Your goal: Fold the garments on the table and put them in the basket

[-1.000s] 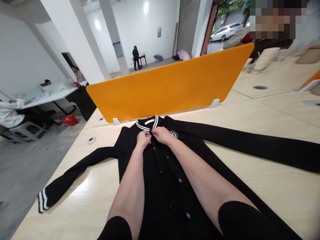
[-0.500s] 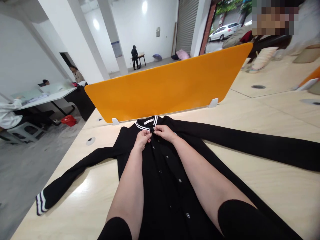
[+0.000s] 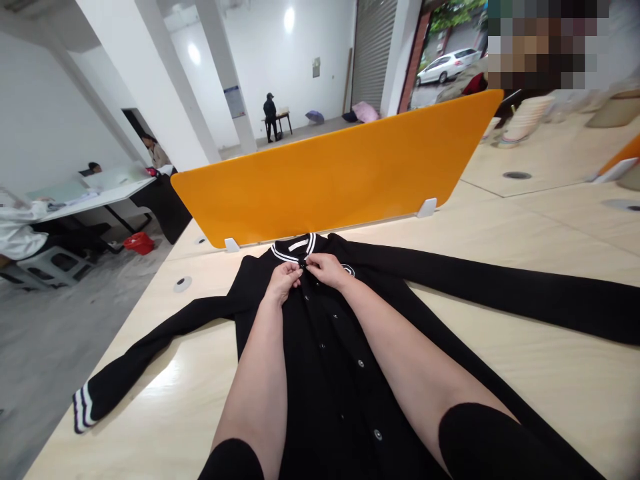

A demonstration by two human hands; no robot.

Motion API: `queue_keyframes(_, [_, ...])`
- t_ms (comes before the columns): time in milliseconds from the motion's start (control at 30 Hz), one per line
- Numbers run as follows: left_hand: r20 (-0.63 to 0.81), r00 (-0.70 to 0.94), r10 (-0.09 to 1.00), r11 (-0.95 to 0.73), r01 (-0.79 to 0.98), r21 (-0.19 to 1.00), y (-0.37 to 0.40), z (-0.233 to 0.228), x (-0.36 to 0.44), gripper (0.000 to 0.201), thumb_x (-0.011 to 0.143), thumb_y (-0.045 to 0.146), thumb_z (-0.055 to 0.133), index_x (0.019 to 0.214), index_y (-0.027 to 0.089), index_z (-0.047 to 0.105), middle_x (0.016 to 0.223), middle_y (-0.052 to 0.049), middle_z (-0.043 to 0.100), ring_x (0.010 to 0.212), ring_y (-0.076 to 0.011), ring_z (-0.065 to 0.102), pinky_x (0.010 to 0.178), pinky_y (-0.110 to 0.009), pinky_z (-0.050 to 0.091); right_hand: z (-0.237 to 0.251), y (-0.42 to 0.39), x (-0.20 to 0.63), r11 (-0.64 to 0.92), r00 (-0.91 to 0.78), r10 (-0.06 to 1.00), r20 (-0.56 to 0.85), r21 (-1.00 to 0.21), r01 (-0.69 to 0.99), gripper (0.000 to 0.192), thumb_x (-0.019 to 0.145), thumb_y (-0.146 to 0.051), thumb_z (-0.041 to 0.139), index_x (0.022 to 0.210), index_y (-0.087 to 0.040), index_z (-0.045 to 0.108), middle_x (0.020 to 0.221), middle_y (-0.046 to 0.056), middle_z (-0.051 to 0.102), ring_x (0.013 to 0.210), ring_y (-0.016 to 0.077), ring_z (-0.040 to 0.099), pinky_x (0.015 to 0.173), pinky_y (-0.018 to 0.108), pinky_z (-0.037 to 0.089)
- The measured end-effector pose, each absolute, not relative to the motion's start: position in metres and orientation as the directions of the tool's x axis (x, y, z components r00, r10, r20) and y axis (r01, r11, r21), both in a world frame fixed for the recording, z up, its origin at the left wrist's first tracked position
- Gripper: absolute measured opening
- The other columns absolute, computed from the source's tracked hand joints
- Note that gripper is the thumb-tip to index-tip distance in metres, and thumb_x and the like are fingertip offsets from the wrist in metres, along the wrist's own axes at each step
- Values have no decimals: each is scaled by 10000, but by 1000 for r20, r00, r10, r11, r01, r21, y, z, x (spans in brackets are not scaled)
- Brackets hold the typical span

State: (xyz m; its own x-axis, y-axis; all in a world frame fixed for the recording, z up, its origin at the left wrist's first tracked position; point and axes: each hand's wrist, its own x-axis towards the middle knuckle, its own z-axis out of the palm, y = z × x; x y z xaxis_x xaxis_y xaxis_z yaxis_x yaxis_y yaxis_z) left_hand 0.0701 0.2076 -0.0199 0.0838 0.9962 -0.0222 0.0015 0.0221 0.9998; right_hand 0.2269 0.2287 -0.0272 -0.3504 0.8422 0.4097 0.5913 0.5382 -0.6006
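Observation:
A black jacket with white-striped collar and cuff lies face up, sleeves spread, on a light wooden table. Snap buttons run down both front edges, which lie apart below the chest. Just under the collar, my left hand pinches one front edge. My right hand pinches the opposite edge right beside it, fingertips almost meeting. The topmost fastener is partly hidden by my fingers. A round white-edged badge shows beside my right wrist.
An orange divider on white clamps stands just beyond the collar. Stacked paper cups and a person with a blurred face are at the far right. Other people sit or stand in the background. A red bucket is on the floor at left.
My hands stay pinched at the collar. My right hand has shifted very slightly down and left, showing more of the badge. The jacket lies almost unchanged.

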Motion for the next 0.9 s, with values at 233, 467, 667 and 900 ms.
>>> queue_keyframes(233, [2,51,999,-6,87,996,206,-20,74,160,680,121,662,643,150,509,467,75,486,363,-33,438,382,-150,298,-22,223,221,510,-343,856,386,-526,681,141,779,-125,488,718,-179,603,720,30,613,675,145,508,630,235,316])
queue_keyframes(467, [8,-18,1000,-3,230,973,205,-20,81,186,694,64,625,620,171,492,391,92,463,316,-53,443,379,-153,294,-24,225,216,418,-274,904,327,-548,724,133,759,-131,510,715,-180,626,671,28,619,640,154,514,588,243,300])
queue_keyframes(667, [-5,-96,995,30,264,964,208,-22,83,220,639,12,621,605,176,478,387,102,461,308,-65,472,371,-157,271,-25,224,217,435,-295,899,323,-594,676,125,745,-128,517,691,-190,610,633,-11,590,600,126,493,554,223,295])
queue_keyframes(900, [-105,-44,994,109,116,987,211,-21,77,88,687,51,599,674,133,572,473,64,521,316,-44,422,354,-174,303,-28,232,219,394,-203,915,350,-654,646,100,744,-173,516,672,-180,585,613,-16,576,596,122,513,570,211,340])
